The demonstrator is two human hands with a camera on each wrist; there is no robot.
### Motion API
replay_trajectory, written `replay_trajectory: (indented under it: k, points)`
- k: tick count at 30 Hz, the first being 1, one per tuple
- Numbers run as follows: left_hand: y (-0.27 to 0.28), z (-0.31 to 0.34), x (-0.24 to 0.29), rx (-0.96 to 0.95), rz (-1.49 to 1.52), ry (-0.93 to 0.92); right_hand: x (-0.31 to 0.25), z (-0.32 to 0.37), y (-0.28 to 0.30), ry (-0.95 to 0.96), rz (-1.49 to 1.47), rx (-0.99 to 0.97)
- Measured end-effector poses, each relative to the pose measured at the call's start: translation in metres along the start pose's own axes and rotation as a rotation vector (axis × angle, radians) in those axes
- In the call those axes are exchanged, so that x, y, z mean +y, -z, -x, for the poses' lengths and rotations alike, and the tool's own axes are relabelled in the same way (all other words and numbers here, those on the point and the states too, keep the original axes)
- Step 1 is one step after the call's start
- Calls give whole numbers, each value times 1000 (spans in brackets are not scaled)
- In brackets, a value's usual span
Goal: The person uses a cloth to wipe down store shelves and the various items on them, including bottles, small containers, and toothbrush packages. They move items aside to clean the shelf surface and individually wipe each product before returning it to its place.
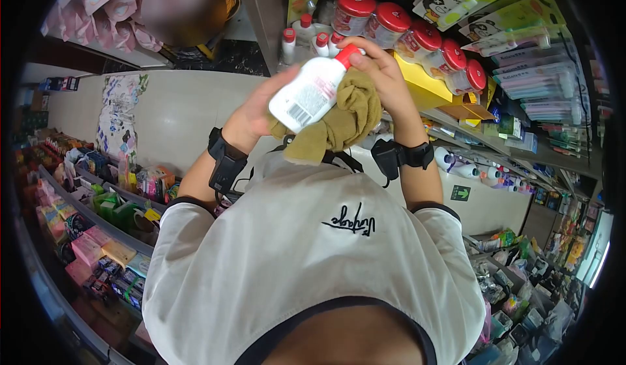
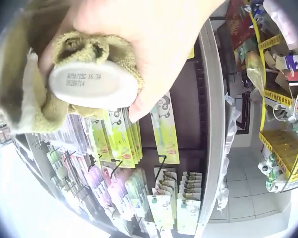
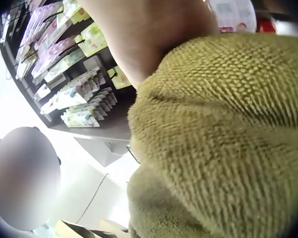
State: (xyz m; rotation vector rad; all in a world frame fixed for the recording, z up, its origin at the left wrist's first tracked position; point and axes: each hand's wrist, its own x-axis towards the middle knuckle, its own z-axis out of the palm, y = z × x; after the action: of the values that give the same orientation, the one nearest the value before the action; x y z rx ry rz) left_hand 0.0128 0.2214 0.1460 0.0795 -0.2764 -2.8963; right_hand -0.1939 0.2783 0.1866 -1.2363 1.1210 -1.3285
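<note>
A white bottle [image 1: 306,91] with a red cap and a barcode label is held tilted in front of the chest. My left hand [image 1: 259,104] grips it near its base. In the left wrist view the oval bottle base [image 2: 94,85] shows a printed code, with the left hand [image 2: 139,44] wrapped round it. An olive-green cloth [image 1: 349,114] bunches under and beside the bottle. My right hand [image 1: 380,72] holds the cloth, its fingers at the red cap. Ribbed cloth [image 3: 223,124] fills much of the right wrist view and hides the right fingertips.
Red-lidded jars [image 1: 391,17] line the shelf ahead, beside several small white bottles [image 1: 289,44] with red caps. A yellow box [image 1: 420,81] stands just right of the right hand. Hanging toothbrush packs [image 1: 541,81] fill the right side. Low shelves of goods [image 1: 98,248] stand at the left.
</note>
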Motion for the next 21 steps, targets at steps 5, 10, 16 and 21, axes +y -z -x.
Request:
replay_trajectory:
  k: [5, 10, 16, 21]
  points:
    - [-10, -19, -9, 158, -32, -158, -40, 12, 15, 270, 206, 501]
    - [-29, -29, -34, 313, -337, -284, -20, 24, -40, 632, 718, 19]
    - [-9, -26, -45, 407, -342, -270, -3, 22, -29, 839, 998, 198]
    - [-24, -24, -54, 404, -387, -167, -3, 1, 13, 636, 769, 396]
